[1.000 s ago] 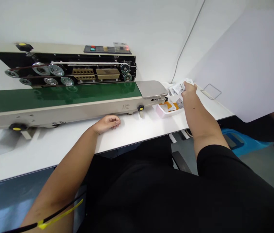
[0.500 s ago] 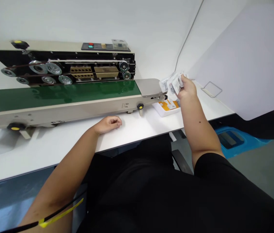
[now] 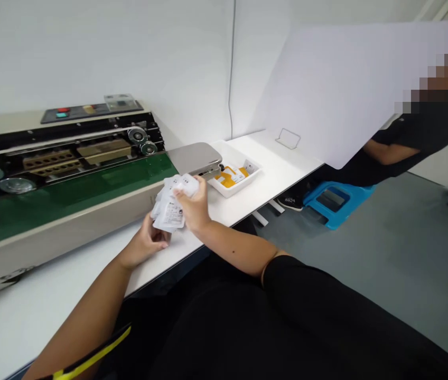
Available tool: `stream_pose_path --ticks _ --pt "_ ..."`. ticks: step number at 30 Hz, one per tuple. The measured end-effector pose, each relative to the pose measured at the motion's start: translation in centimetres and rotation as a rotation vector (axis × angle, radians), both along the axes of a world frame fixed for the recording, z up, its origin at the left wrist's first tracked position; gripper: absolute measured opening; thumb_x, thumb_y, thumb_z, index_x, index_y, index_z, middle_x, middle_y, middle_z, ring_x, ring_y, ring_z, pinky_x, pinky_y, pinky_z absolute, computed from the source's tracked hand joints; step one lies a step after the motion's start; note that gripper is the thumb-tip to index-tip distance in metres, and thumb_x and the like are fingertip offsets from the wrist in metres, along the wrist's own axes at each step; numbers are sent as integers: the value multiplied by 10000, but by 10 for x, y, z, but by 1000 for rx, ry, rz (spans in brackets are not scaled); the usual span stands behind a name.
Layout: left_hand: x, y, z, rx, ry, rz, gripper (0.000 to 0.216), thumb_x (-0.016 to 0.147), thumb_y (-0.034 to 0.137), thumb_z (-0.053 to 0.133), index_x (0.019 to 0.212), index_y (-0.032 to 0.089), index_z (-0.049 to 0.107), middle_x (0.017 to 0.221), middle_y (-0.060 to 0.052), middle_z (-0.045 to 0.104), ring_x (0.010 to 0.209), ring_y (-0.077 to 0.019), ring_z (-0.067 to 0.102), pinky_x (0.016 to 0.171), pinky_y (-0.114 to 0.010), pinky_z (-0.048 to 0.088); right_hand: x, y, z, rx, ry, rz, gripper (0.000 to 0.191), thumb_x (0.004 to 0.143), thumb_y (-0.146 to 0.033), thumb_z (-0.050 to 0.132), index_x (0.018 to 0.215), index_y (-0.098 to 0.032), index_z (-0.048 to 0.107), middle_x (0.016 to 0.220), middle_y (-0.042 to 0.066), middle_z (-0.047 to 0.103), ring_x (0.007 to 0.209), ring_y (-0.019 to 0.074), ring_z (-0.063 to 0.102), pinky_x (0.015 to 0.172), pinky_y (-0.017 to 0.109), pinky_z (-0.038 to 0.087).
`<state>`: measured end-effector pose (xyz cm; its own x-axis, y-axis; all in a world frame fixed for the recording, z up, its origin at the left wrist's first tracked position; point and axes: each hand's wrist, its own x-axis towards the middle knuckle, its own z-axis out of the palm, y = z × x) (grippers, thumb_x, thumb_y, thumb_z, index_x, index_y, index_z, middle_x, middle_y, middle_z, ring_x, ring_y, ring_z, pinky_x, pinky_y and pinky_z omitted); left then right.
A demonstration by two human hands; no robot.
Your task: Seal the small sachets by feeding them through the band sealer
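A loose fan of small white printed packets (image 3: 171, 208) is gripped in my right hand (image 3: 195, 203), above the front edge of the table. The thumb lies across the top of the packets; the fingers behind them are hidden. My left hand (image 3: 145, 244) is just below and left of the packets, its thumb apart from the curled fingers. Its fingertips reach the packets' lower left edge, and part of them is hidden behind it. I cannot tell whether they touch.
A sealing machine (image 3: 89, 142) with a green conveyor belt (image 3: 69, 198) runs along the wall. At its metal end plate (image 3: 194, 155) sits a white tray (image 3: 232, 190) holding orange-and-white packs. A wire stand (image 3: 288, 138), a white panel (image 3: 315, 89), a blue stool (image 3: 335, 203) and another person (image 3: 426, 137) are rightward.
My right hand has brought the packets from above the tray back towards my left hand, which has opened beside them. The view has turned to the right.
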<state>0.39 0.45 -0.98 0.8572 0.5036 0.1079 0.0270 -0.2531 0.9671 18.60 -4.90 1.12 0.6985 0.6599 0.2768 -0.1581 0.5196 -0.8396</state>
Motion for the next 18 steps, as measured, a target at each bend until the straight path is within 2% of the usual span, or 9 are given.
stream_pose_path --ticks 3,5,8,11,13,15,18 --pt "1 4 -4 -25 -11 152 897 719 584 904 1425 309 424 992 -39 685 747 -190 655 633 -300 551 -15 8 -13 -89 -117 75 762 885 -665 660 1499 -378 313 1403 76 673 1348 296 633 1118 572 546" --pt "3 5 -5 -47 27 220 739 786 587 852 1339 281 470 1004 -48 703 770 -198 679 614 -291 563 -15 3 -17 -145 -255 92 708 879 -594 694 1468 -366 376 1420 70 654 1380 292 606 1162 552 517" --pt "6 6 -9 -45 68 255 764 791 574 847 1363 245 462 1123 -91 720 894 -242 722 644 -315 610 -6 -11 -23 -172 -472 107 659 819 -442 781 1400 -352 482 1445 46 629 1399 289 584 1222 508 471" --pt "5 8 -11 17 109 234 718 793 597 827 1313 208 520 1087 -90 728 874 -238 722 626 -293 584 8 -26 -28 -198 -626 224 670 789 -349 804 1398 -342 525 1460 40 624 1375 306 596 1221 507 467" --pt "1 9 -10 167 142 276 669 816 584 804 1309 198 571 1088 -91 734 897 -243 714 700 -312 577 17 -35 -29 -226 -728 300 647 788 -314 802 1387 -347 562 1444 38 643 1351 321 607 1207 522 471" --pt "-4 9 -7 394 198 350 607 830 541 805 1308 212 628 1136 -91 746 967 -255 706 833 -341 560 25 -45 -30 -232 -828 340 592 820 -278 766 1381 -353 594 1438 32 658 1346 320 608 1206 531 462" --pt "-11 7 -1 658 256 357 462 899 513 748 1262 229 708 1179 -105 759 1050 -279 692 949 -360 510 32 -54 -33 -148 -979 345 503 896 -224 672 1382 -349 630 1466 28 657 1387 296 586 1243 531 417"
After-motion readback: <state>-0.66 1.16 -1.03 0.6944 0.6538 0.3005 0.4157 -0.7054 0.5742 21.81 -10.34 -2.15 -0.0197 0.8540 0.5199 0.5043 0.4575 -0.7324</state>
